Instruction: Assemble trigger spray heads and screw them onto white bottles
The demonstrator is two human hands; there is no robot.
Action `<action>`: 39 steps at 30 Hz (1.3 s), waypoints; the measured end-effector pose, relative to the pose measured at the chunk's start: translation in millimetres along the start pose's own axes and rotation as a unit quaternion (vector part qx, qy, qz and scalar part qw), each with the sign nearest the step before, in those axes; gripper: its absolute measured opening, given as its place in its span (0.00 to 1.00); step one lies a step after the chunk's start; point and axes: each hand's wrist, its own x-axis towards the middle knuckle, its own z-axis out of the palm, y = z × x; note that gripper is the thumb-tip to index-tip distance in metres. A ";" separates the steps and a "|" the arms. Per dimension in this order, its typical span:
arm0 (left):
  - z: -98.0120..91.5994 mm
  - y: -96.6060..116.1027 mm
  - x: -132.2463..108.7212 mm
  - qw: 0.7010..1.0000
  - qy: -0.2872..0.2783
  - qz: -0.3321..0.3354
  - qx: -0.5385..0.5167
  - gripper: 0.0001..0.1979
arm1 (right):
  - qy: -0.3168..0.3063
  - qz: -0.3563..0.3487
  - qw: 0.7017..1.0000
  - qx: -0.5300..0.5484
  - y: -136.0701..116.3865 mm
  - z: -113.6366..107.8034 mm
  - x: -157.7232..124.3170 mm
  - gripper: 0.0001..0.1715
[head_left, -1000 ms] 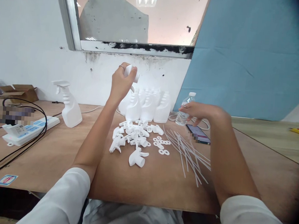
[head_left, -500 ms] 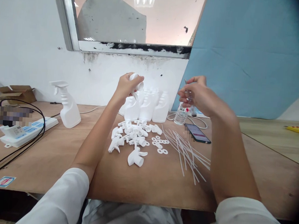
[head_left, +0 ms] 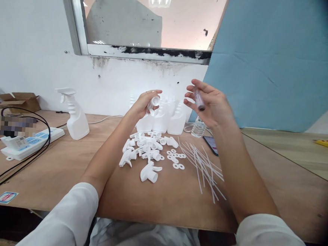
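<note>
My left hand (head_left: 143,105) is closed around a white spray trigger head (head_left: 154,102), its round collar facing me, in front of the bottles. Higher and to the right, my right hand (head_left: 210,102) holds a slim, clear pen-like stick (head_left: 199,99) with a dark end; it is blurred and its exact kind cannot be made out. Below the hands, a heap of white spray trigger heads (head_left: 144,148) covers the table, with one trigger head (head_left: 149,172) nearer to me. Flat white washers (head_left: 175,158) lie right of the heap, then thin white tubes (head_left: 206,167).
White bottles (head_left: 176,122) stand against the wall. A spray bottle (head_left: 77,120) with its trigger head on stands left, near a power strip (head_left: 32,143) and black cables. Behind my right wrist are a clear water bottle (head_left: 198,128) and a phone (head_left: 210,145).
My left hand has lowered slightly and moved right, turning the trigger head's collar towards me. My right hand has moved left and turned, its fingers spreading and the pen-like stick showing more.
</note>
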 end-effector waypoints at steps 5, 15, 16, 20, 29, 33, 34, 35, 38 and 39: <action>3.4 -1.6 0.0 1.000 0.005 -0.006 -0.006 0.16 | -0.044 0.032 0.998 0.032 1.0 10.5 -3.8 0.27; 7.8 -4.1 -1.3 0.999 0.018 0.000 0.043 0.14 | -0.142 -0.009 0.989 -0.047 3.6 27.3 -16.5 0.10; 7.1 -5.6 -0.1 0.999 0.016 0.002 0.047 0.14 | -0.137 -0.021 0.988 -0.068 5.8 28.2 -17.1 0.09; 4.7 -10.8 4.1 0.997 0.016 0.010 0.070 0.14 | -0.103 -0.054 0.981 -0.153 12.7 28.5 -17.7 0.07; 18.0 -6.7 -1.1 0.976 0.094 0.049 0.190 0.09 | -0.082 -0.166 0.933 -0.309 12.9 32.5 -23.4 0.04; 19.6 -4.6 -2.1 0.971 0.119 0.072 0.195 0.06 | -0.098 -0.164 0.939 -0.285 14.6 33.4 -23.1 0.05; 18.5 -4.1 -2.3 0.975 0.111 0.064 0.181 0.06 | -0.101 -0.146 0.950 -0.257 14.5 32.7 -22.3 0.06; 17.1 -3.6 -2.5 0.980 0.096 0.053 0.164 0.06 | -0.104 -0.126 0.961 -0.225 14.2 31.7 -21.5 0.06; 13.3 -1.6 -3.9 0.991 0.050 0.044 0.114 0.06 | -0.113 -0.082 0.981 -0.133 13.1 27.9 -18.6 0.09; 12.8 -0.8 -4.5 0.994 0.040 0.044 0.095 0.06 | -0.114 -0.075 0.985 -0.110 13.3 26.8 -17.7 0.10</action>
